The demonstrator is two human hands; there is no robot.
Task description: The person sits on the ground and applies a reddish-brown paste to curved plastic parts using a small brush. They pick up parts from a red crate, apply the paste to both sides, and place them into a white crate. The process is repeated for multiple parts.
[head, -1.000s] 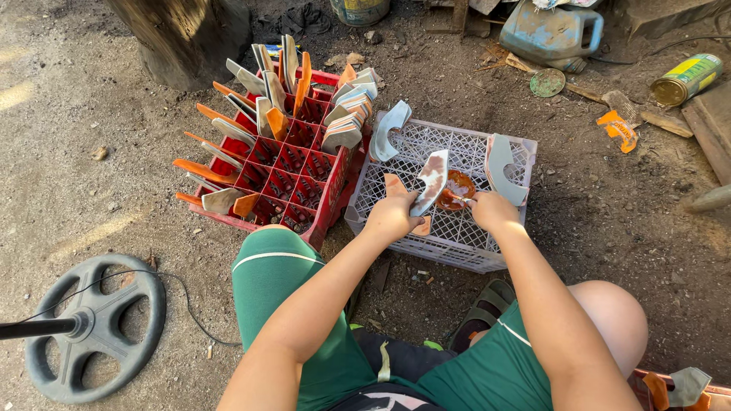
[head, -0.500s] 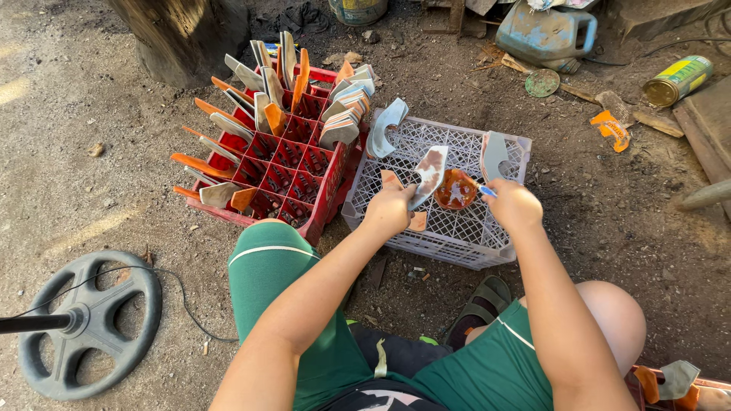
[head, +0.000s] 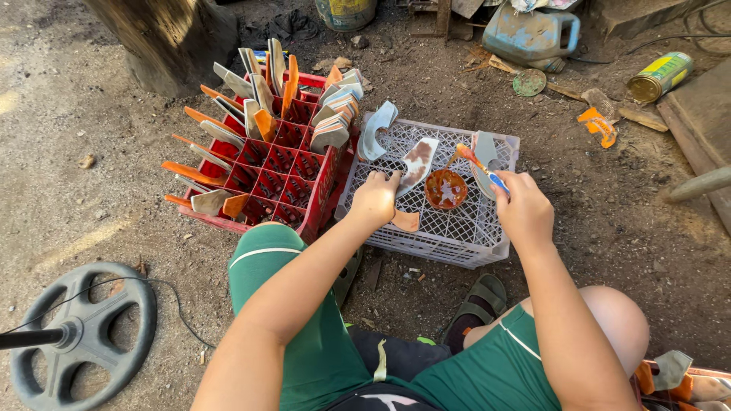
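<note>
The curved grey piece was pinned flat on the white crate by the left hand, its grip closed on the lower end, so that it could be coated; the brush was pinched in the right hand above the small paint bowl.

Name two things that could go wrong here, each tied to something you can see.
1. The small bowl of orange paste sits on the white crate, between both hands; the right hand, working the brush, might knock it over.
2. The left hand holds the curved piece by one end only; it may slip and smear.
</note>
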